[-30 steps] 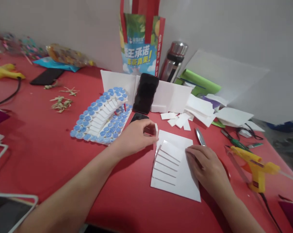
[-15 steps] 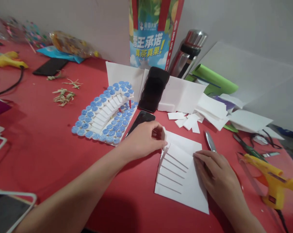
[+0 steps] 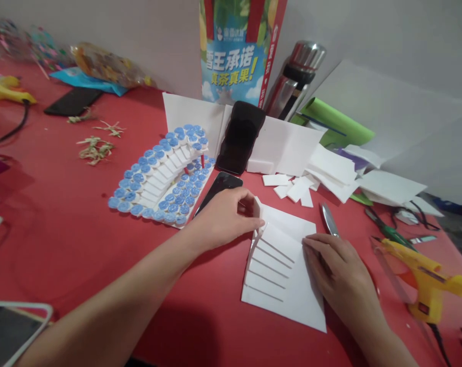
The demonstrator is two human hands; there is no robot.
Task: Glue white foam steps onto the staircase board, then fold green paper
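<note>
A white foam board [image 3: 302, 306] lies on the red table, with a flight of overlapping white strips [image 3: 271, 270] like small steps on its left half. At the board's far left corner, my left hand [image 3: 231, 216] pinches a small white foam piece [image 3: 258, 208]; its lower part is hidden by my fingers. My right hand [image 3: 340, 272] has its fingers curled together at the board's right edge, gripping it. Left of the board stands a model staircase [image 3: 158, 178] edged with blue and white paper rolls.
A utility knife [image 3: 329, 220] and a yellow glue gun [image 3: 426, 275] lie to the right. Loose white foam strips [image 3: 300, 188] are behind the board. Phones [image 3: 241, 137] and a steel thermos [image 3: 298, 76] stand farther back. Dry straw knots [image 3: 95, 149] lie at left.
The whole view has shifted slightly, so things sit a little farther left and higher. Both hands keep nearly the same hold at the board.
</note>
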